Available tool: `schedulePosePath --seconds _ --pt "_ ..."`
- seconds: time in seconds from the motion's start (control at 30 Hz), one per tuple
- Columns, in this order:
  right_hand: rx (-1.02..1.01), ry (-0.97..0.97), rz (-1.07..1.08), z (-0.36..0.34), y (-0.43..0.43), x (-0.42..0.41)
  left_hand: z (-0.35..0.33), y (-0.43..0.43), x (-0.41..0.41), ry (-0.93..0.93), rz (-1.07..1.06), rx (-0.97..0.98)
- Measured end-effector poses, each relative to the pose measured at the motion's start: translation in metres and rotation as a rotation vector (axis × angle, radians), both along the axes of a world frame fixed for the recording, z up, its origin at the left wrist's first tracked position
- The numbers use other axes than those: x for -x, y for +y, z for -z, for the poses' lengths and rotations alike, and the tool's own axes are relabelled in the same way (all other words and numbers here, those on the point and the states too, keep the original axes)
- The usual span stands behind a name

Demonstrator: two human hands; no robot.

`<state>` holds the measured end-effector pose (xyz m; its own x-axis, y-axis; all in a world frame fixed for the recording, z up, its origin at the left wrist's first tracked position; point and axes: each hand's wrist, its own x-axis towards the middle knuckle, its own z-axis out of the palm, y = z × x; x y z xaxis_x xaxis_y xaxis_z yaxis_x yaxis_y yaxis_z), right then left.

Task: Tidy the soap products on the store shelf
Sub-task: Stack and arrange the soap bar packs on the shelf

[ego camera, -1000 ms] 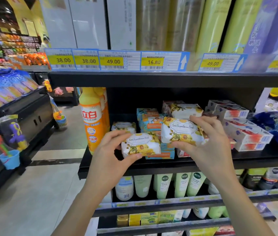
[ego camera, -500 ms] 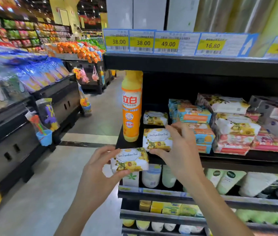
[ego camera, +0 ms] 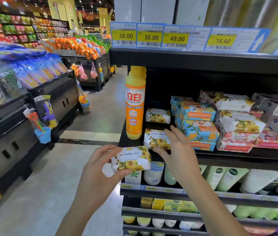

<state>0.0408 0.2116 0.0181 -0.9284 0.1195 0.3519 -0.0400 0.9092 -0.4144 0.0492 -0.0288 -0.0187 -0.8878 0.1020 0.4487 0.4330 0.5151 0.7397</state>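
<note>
My left hand holds a white soap bar with yellow flowers in the air, in front of the black shelf and just below its left corner. On the shelf's front left sits a second, matching soap bar. My right hand grips its right end, thumb beneath and fingers over the top. A third matching bar lies further back on the shelf.
A tall orange detergent bottle stands at the shelf's left end, close to the soaps. Stacked blue-and-orange soap packs and white floral packs fill the shelf to the right. Tubes and bottles line the lower shelves. The aisle floor lies to the left.
My right hand has carried its soap bar down to the shelf's front left. My left hand has lowered its bar below the shelf edge. My view has swung left.
</note>
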Motion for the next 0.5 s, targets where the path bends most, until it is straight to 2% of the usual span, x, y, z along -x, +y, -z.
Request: schedulePosePath --seconds 0.1,0.17,0.5 --pt "-0.026 0.134 -0.033 0.007 0.004 -0.001 0.000 0.001 -0.001 -0.006 -0.001 -0.014" --pt "-0.054 0.154 -0.053 0.008 0.004 0.005 0.000 0.002 0.000 -0.010 -0.003 -0.025" --pt "-0.271 0.013 0.099 -0.024 -0.011 0.058 -0.002 0.007 0.000 -0.008 0.001 -0.015"
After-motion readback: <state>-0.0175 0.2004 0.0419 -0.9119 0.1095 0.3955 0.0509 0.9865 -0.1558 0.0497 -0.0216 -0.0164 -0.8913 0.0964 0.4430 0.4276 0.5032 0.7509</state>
